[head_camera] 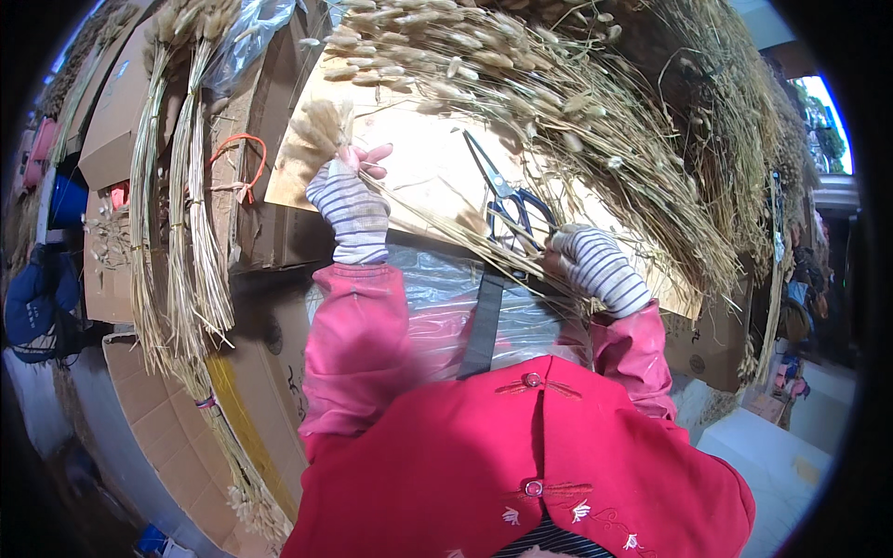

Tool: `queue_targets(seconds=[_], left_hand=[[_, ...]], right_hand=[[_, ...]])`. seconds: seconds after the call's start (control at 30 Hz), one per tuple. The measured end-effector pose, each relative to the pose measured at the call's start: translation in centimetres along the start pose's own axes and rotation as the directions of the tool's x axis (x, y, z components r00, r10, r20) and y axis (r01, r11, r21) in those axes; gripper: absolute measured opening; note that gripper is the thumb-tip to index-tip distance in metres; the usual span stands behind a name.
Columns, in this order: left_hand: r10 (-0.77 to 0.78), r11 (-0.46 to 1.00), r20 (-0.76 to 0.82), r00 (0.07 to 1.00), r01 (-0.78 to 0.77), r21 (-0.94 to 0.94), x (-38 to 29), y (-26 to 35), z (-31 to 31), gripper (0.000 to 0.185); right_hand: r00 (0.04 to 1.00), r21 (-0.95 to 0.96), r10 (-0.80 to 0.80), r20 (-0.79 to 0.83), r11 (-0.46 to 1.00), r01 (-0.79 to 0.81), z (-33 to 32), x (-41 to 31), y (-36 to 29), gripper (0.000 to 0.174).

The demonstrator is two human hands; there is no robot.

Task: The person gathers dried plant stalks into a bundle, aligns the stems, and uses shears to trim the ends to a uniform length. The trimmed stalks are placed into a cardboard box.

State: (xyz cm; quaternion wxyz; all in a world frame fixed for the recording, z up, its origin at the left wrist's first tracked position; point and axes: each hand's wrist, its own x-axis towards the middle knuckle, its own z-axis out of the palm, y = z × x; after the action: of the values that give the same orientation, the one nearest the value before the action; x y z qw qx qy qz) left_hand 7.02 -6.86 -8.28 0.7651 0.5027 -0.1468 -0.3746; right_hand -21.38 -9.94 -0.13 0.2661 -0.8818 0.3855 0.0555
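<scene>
My left hand, in a striped fingerless glove, grips a small bunch of dried bunny-tail grass just under its fluffy heads. The stems slant down to the right, where my right hand, gloved alike, closes around their lower part; its fingertips are partly hidden. Between the hands, scissors with dark handles lie on the pale wooden board, blades slightly apart and pointing away from me. The stems pass in front of their handles. A large heap of the same grass covers the board's far and right side.
Tied bundles of dried grass lie over cardboard boxes on the left, beside an orange cord. Clear plastic sheeting and a dark strap are below the board's near edge. More dried stalks rise at the right.
</scene>
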Motion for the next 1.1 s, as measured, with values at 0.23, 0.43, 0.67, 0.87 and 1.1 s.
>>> queue_targets(seconds=[0.23, 0.43, 0.67, 0.87, 1.1], left_hand=[[-0.005, 1.000, 0.047, 0.999, 0.005, -0.001, -0.2, 0.7, 0.2, 0.022], [-0.129, 0.979, 0.047, 0.991, 0.135, -0.153, -0.6, 0.8, 1.0, 0.019], [-0.171, 0.926, 0.078, 0.982, 0.187, -0.328, -0.8, -0.1, 1.2, 0.020], [-0.164, 0.929, 0.132, 0.978, 0.198, -0.312, -0.9, -0.1, 1.3, 0.022], [-0.126, 0.936, 0.254, 0.959, 0.200, -0.291, -1.4, 0.8, 1.1, 0.017]], right_hand=[[0.976, 0.396, -0.003, -0.219, 0.914, 0.092, -2.4, 2.1, -2.8, 0.026], [0.992, -0.222, 0.094, -0.082, 0.969, -0.110, 1.0, 5.3, -6.3, 0.020], [0.999, -0.211, 0.017, -0.046, 0.977, -0.026, 2.8, 6.6, -4.6, 0.021], [0.999, -0.045, 0.020, -0.042, 0.999, -0.022, 0.8, 6.1, -6.0, 0.018], [0.963, 0.306, -0.264, -0.056, 0.913, 0.268, -3.1, 12.0, -10.1, 0.017]])
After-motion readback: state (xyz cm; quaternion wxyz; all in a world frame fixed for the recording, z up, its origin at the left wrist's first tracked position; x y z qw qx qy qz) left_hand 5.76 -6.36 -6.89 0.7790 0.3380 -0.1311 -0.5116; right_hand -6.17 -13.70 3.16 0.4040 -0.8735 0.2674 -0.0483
